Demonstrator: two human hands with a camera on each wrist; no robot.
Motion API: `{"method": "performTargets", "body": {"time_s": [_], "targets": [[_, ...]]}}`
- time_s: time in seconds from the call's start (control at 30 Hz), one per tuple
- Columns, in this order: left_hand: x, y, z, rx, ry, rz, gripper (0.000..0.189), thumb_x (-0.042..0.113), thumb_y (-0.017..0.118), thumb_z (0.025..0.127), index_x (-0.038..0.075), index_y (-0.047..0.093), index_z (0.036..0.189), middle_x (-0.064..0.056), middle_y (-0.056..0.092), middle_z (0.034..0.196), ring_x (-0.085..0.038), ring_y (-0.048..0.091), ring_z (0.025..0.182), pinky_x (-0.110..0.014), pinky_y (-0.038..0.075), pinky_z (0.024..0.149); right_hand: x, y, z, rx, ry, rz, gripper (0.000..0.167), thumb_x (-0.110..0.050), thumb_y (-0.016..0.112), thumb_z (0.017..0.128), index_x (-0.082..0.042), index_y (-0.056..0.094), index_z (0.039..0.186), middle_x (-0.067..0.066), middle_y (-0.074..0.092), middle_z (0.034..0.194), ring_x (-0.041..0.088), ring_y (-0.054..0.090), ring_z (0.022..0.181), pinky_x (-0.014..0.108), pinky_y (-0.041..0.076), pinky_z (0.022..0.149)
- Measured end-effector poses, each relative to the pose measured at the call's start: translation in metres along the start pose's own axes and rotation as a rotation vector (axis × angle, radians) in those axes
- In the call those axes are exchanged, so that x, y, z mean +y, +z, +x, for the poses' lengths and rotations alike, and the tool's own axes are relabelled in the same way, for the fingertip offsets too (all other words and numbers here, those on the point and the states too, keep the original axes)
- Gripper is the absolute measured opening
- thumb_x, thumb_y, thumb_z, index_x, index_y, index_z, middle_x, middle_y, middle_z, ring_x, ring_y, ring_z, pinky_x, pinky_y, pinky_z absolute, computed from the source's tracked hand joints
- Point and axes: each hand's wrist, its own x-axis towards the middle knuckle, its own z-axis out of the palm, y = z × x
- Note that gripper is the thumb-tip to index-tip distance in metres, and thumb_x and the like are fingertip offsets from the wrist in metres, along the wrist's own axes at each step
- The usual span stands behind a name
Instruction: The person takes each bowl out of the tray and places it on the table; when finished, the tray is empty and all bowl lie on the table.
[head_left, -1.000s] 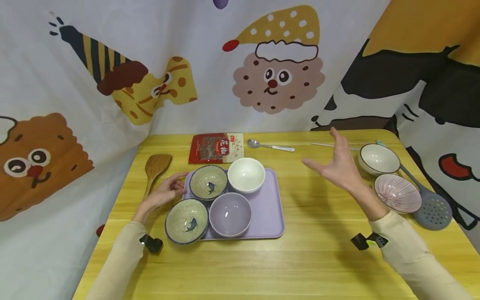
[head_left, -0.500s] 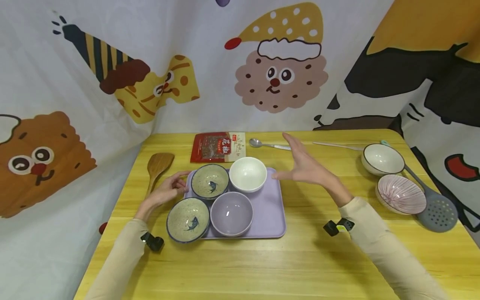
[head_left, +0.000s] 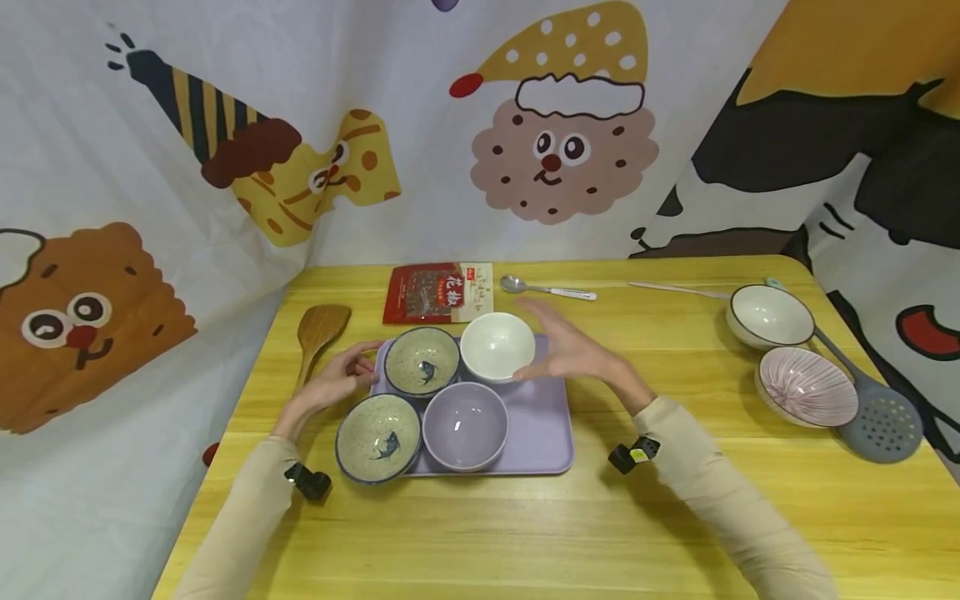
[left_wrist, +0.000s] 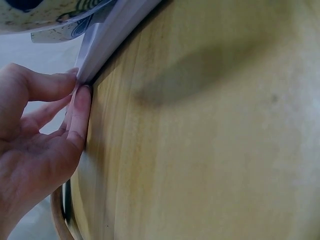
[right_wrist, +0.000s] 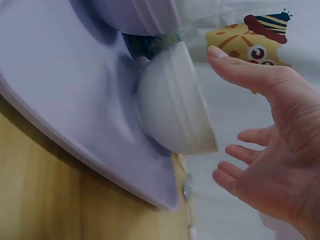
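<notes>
A lilac tray [head_left: 536, 425] bears a white bowl [head_left: 497, 346], a lilac bowl [head_left: 465, 427] and two speckled bowls with a blue fish, one at the back [head_left: 422, 358] and one at the front left [head_left: 377, 437], which overhangs the tray's edge. My left hand [head_left: 341, 383] pinches the tray's left rim between thumb and fingers, as the left wrist view shows up close. Beside the white bowl, my right hand [head_left: 573, 346] is spread with thumb and fingers apart. In the right wrist view a gap shows between that hand [right_wrist: 275, 135] and the bowl's rim.
A wooden spatula [head_left: 322, 329] lies left of the tray. Behind it are a red spice packet [head_left: 423, 293] and a spoon [head_left: 555, 292]. At the right stand a dark-rimmed bowl [head_left: 771, 315] and a pink-striped bowl [head_left: 806, 386], with a grey skimmer [head_left: 881, 421] by them.
My right hand has moved left from near the right-hand bowls to the white bowl, its fingers still spread. My left hand has stayed on the tray's rim.
</notes>
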Motion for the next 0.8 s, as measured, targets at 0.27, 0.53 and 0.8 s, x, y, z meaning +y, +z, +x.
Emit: {"method": "performTargets", "body": {"time_s": [0.27,0.53,0.8], "targets": [[-0.002,0.0,0.0,-0.003,0.007,-0.008,0.066,0.0,0.062,0.093,0.001,0.038,0.154,-0.022,0.058,0.109,-0.026,0.058,0.096,-0.027,0.05,0.074,0.01,0.018,0.002,-0.03,0.031,0.112,0.124,-0.021,0.098,0.06,-0.007,0.025,0.159,0.021,0.029,0.161,0.042,0.033,0.146,0.067,0.025,0.116],[-0.005,0.0,0.001,0.004,0.01,-0.021,0.065,-0.001,0.063,0.093,0.002,0.04,0.153,-0.022,0.059,0.109,-0.025,0.058,0.097,-0.027,0.051,0.077,0.016,0.026,0.005,-0.006,0.052,0.105,0.13,-0.018,0.098,0.059,-0.007,0.019,0.161,0.023,0.03,0.16,0.043,0.036,0.145,0.067,0.026,0.116],[-0.007,0.0,0.002,0.016,0.005,-0.021,0.064,0.002,0.065,0.093,0.004,0.042,0.153,-0.02,0.06,0.108,-0.021,0.058,0.095,-0.026,0.051,0.077,0.022,0.03,0.007,0.056,0.035,0.088,0.125,-0.025,0.1,0.056,-0.008,0.029,0.158,0.018,0.042,0.155,0.037,0.044,0.141,0.063,0.031,0.116]]}}
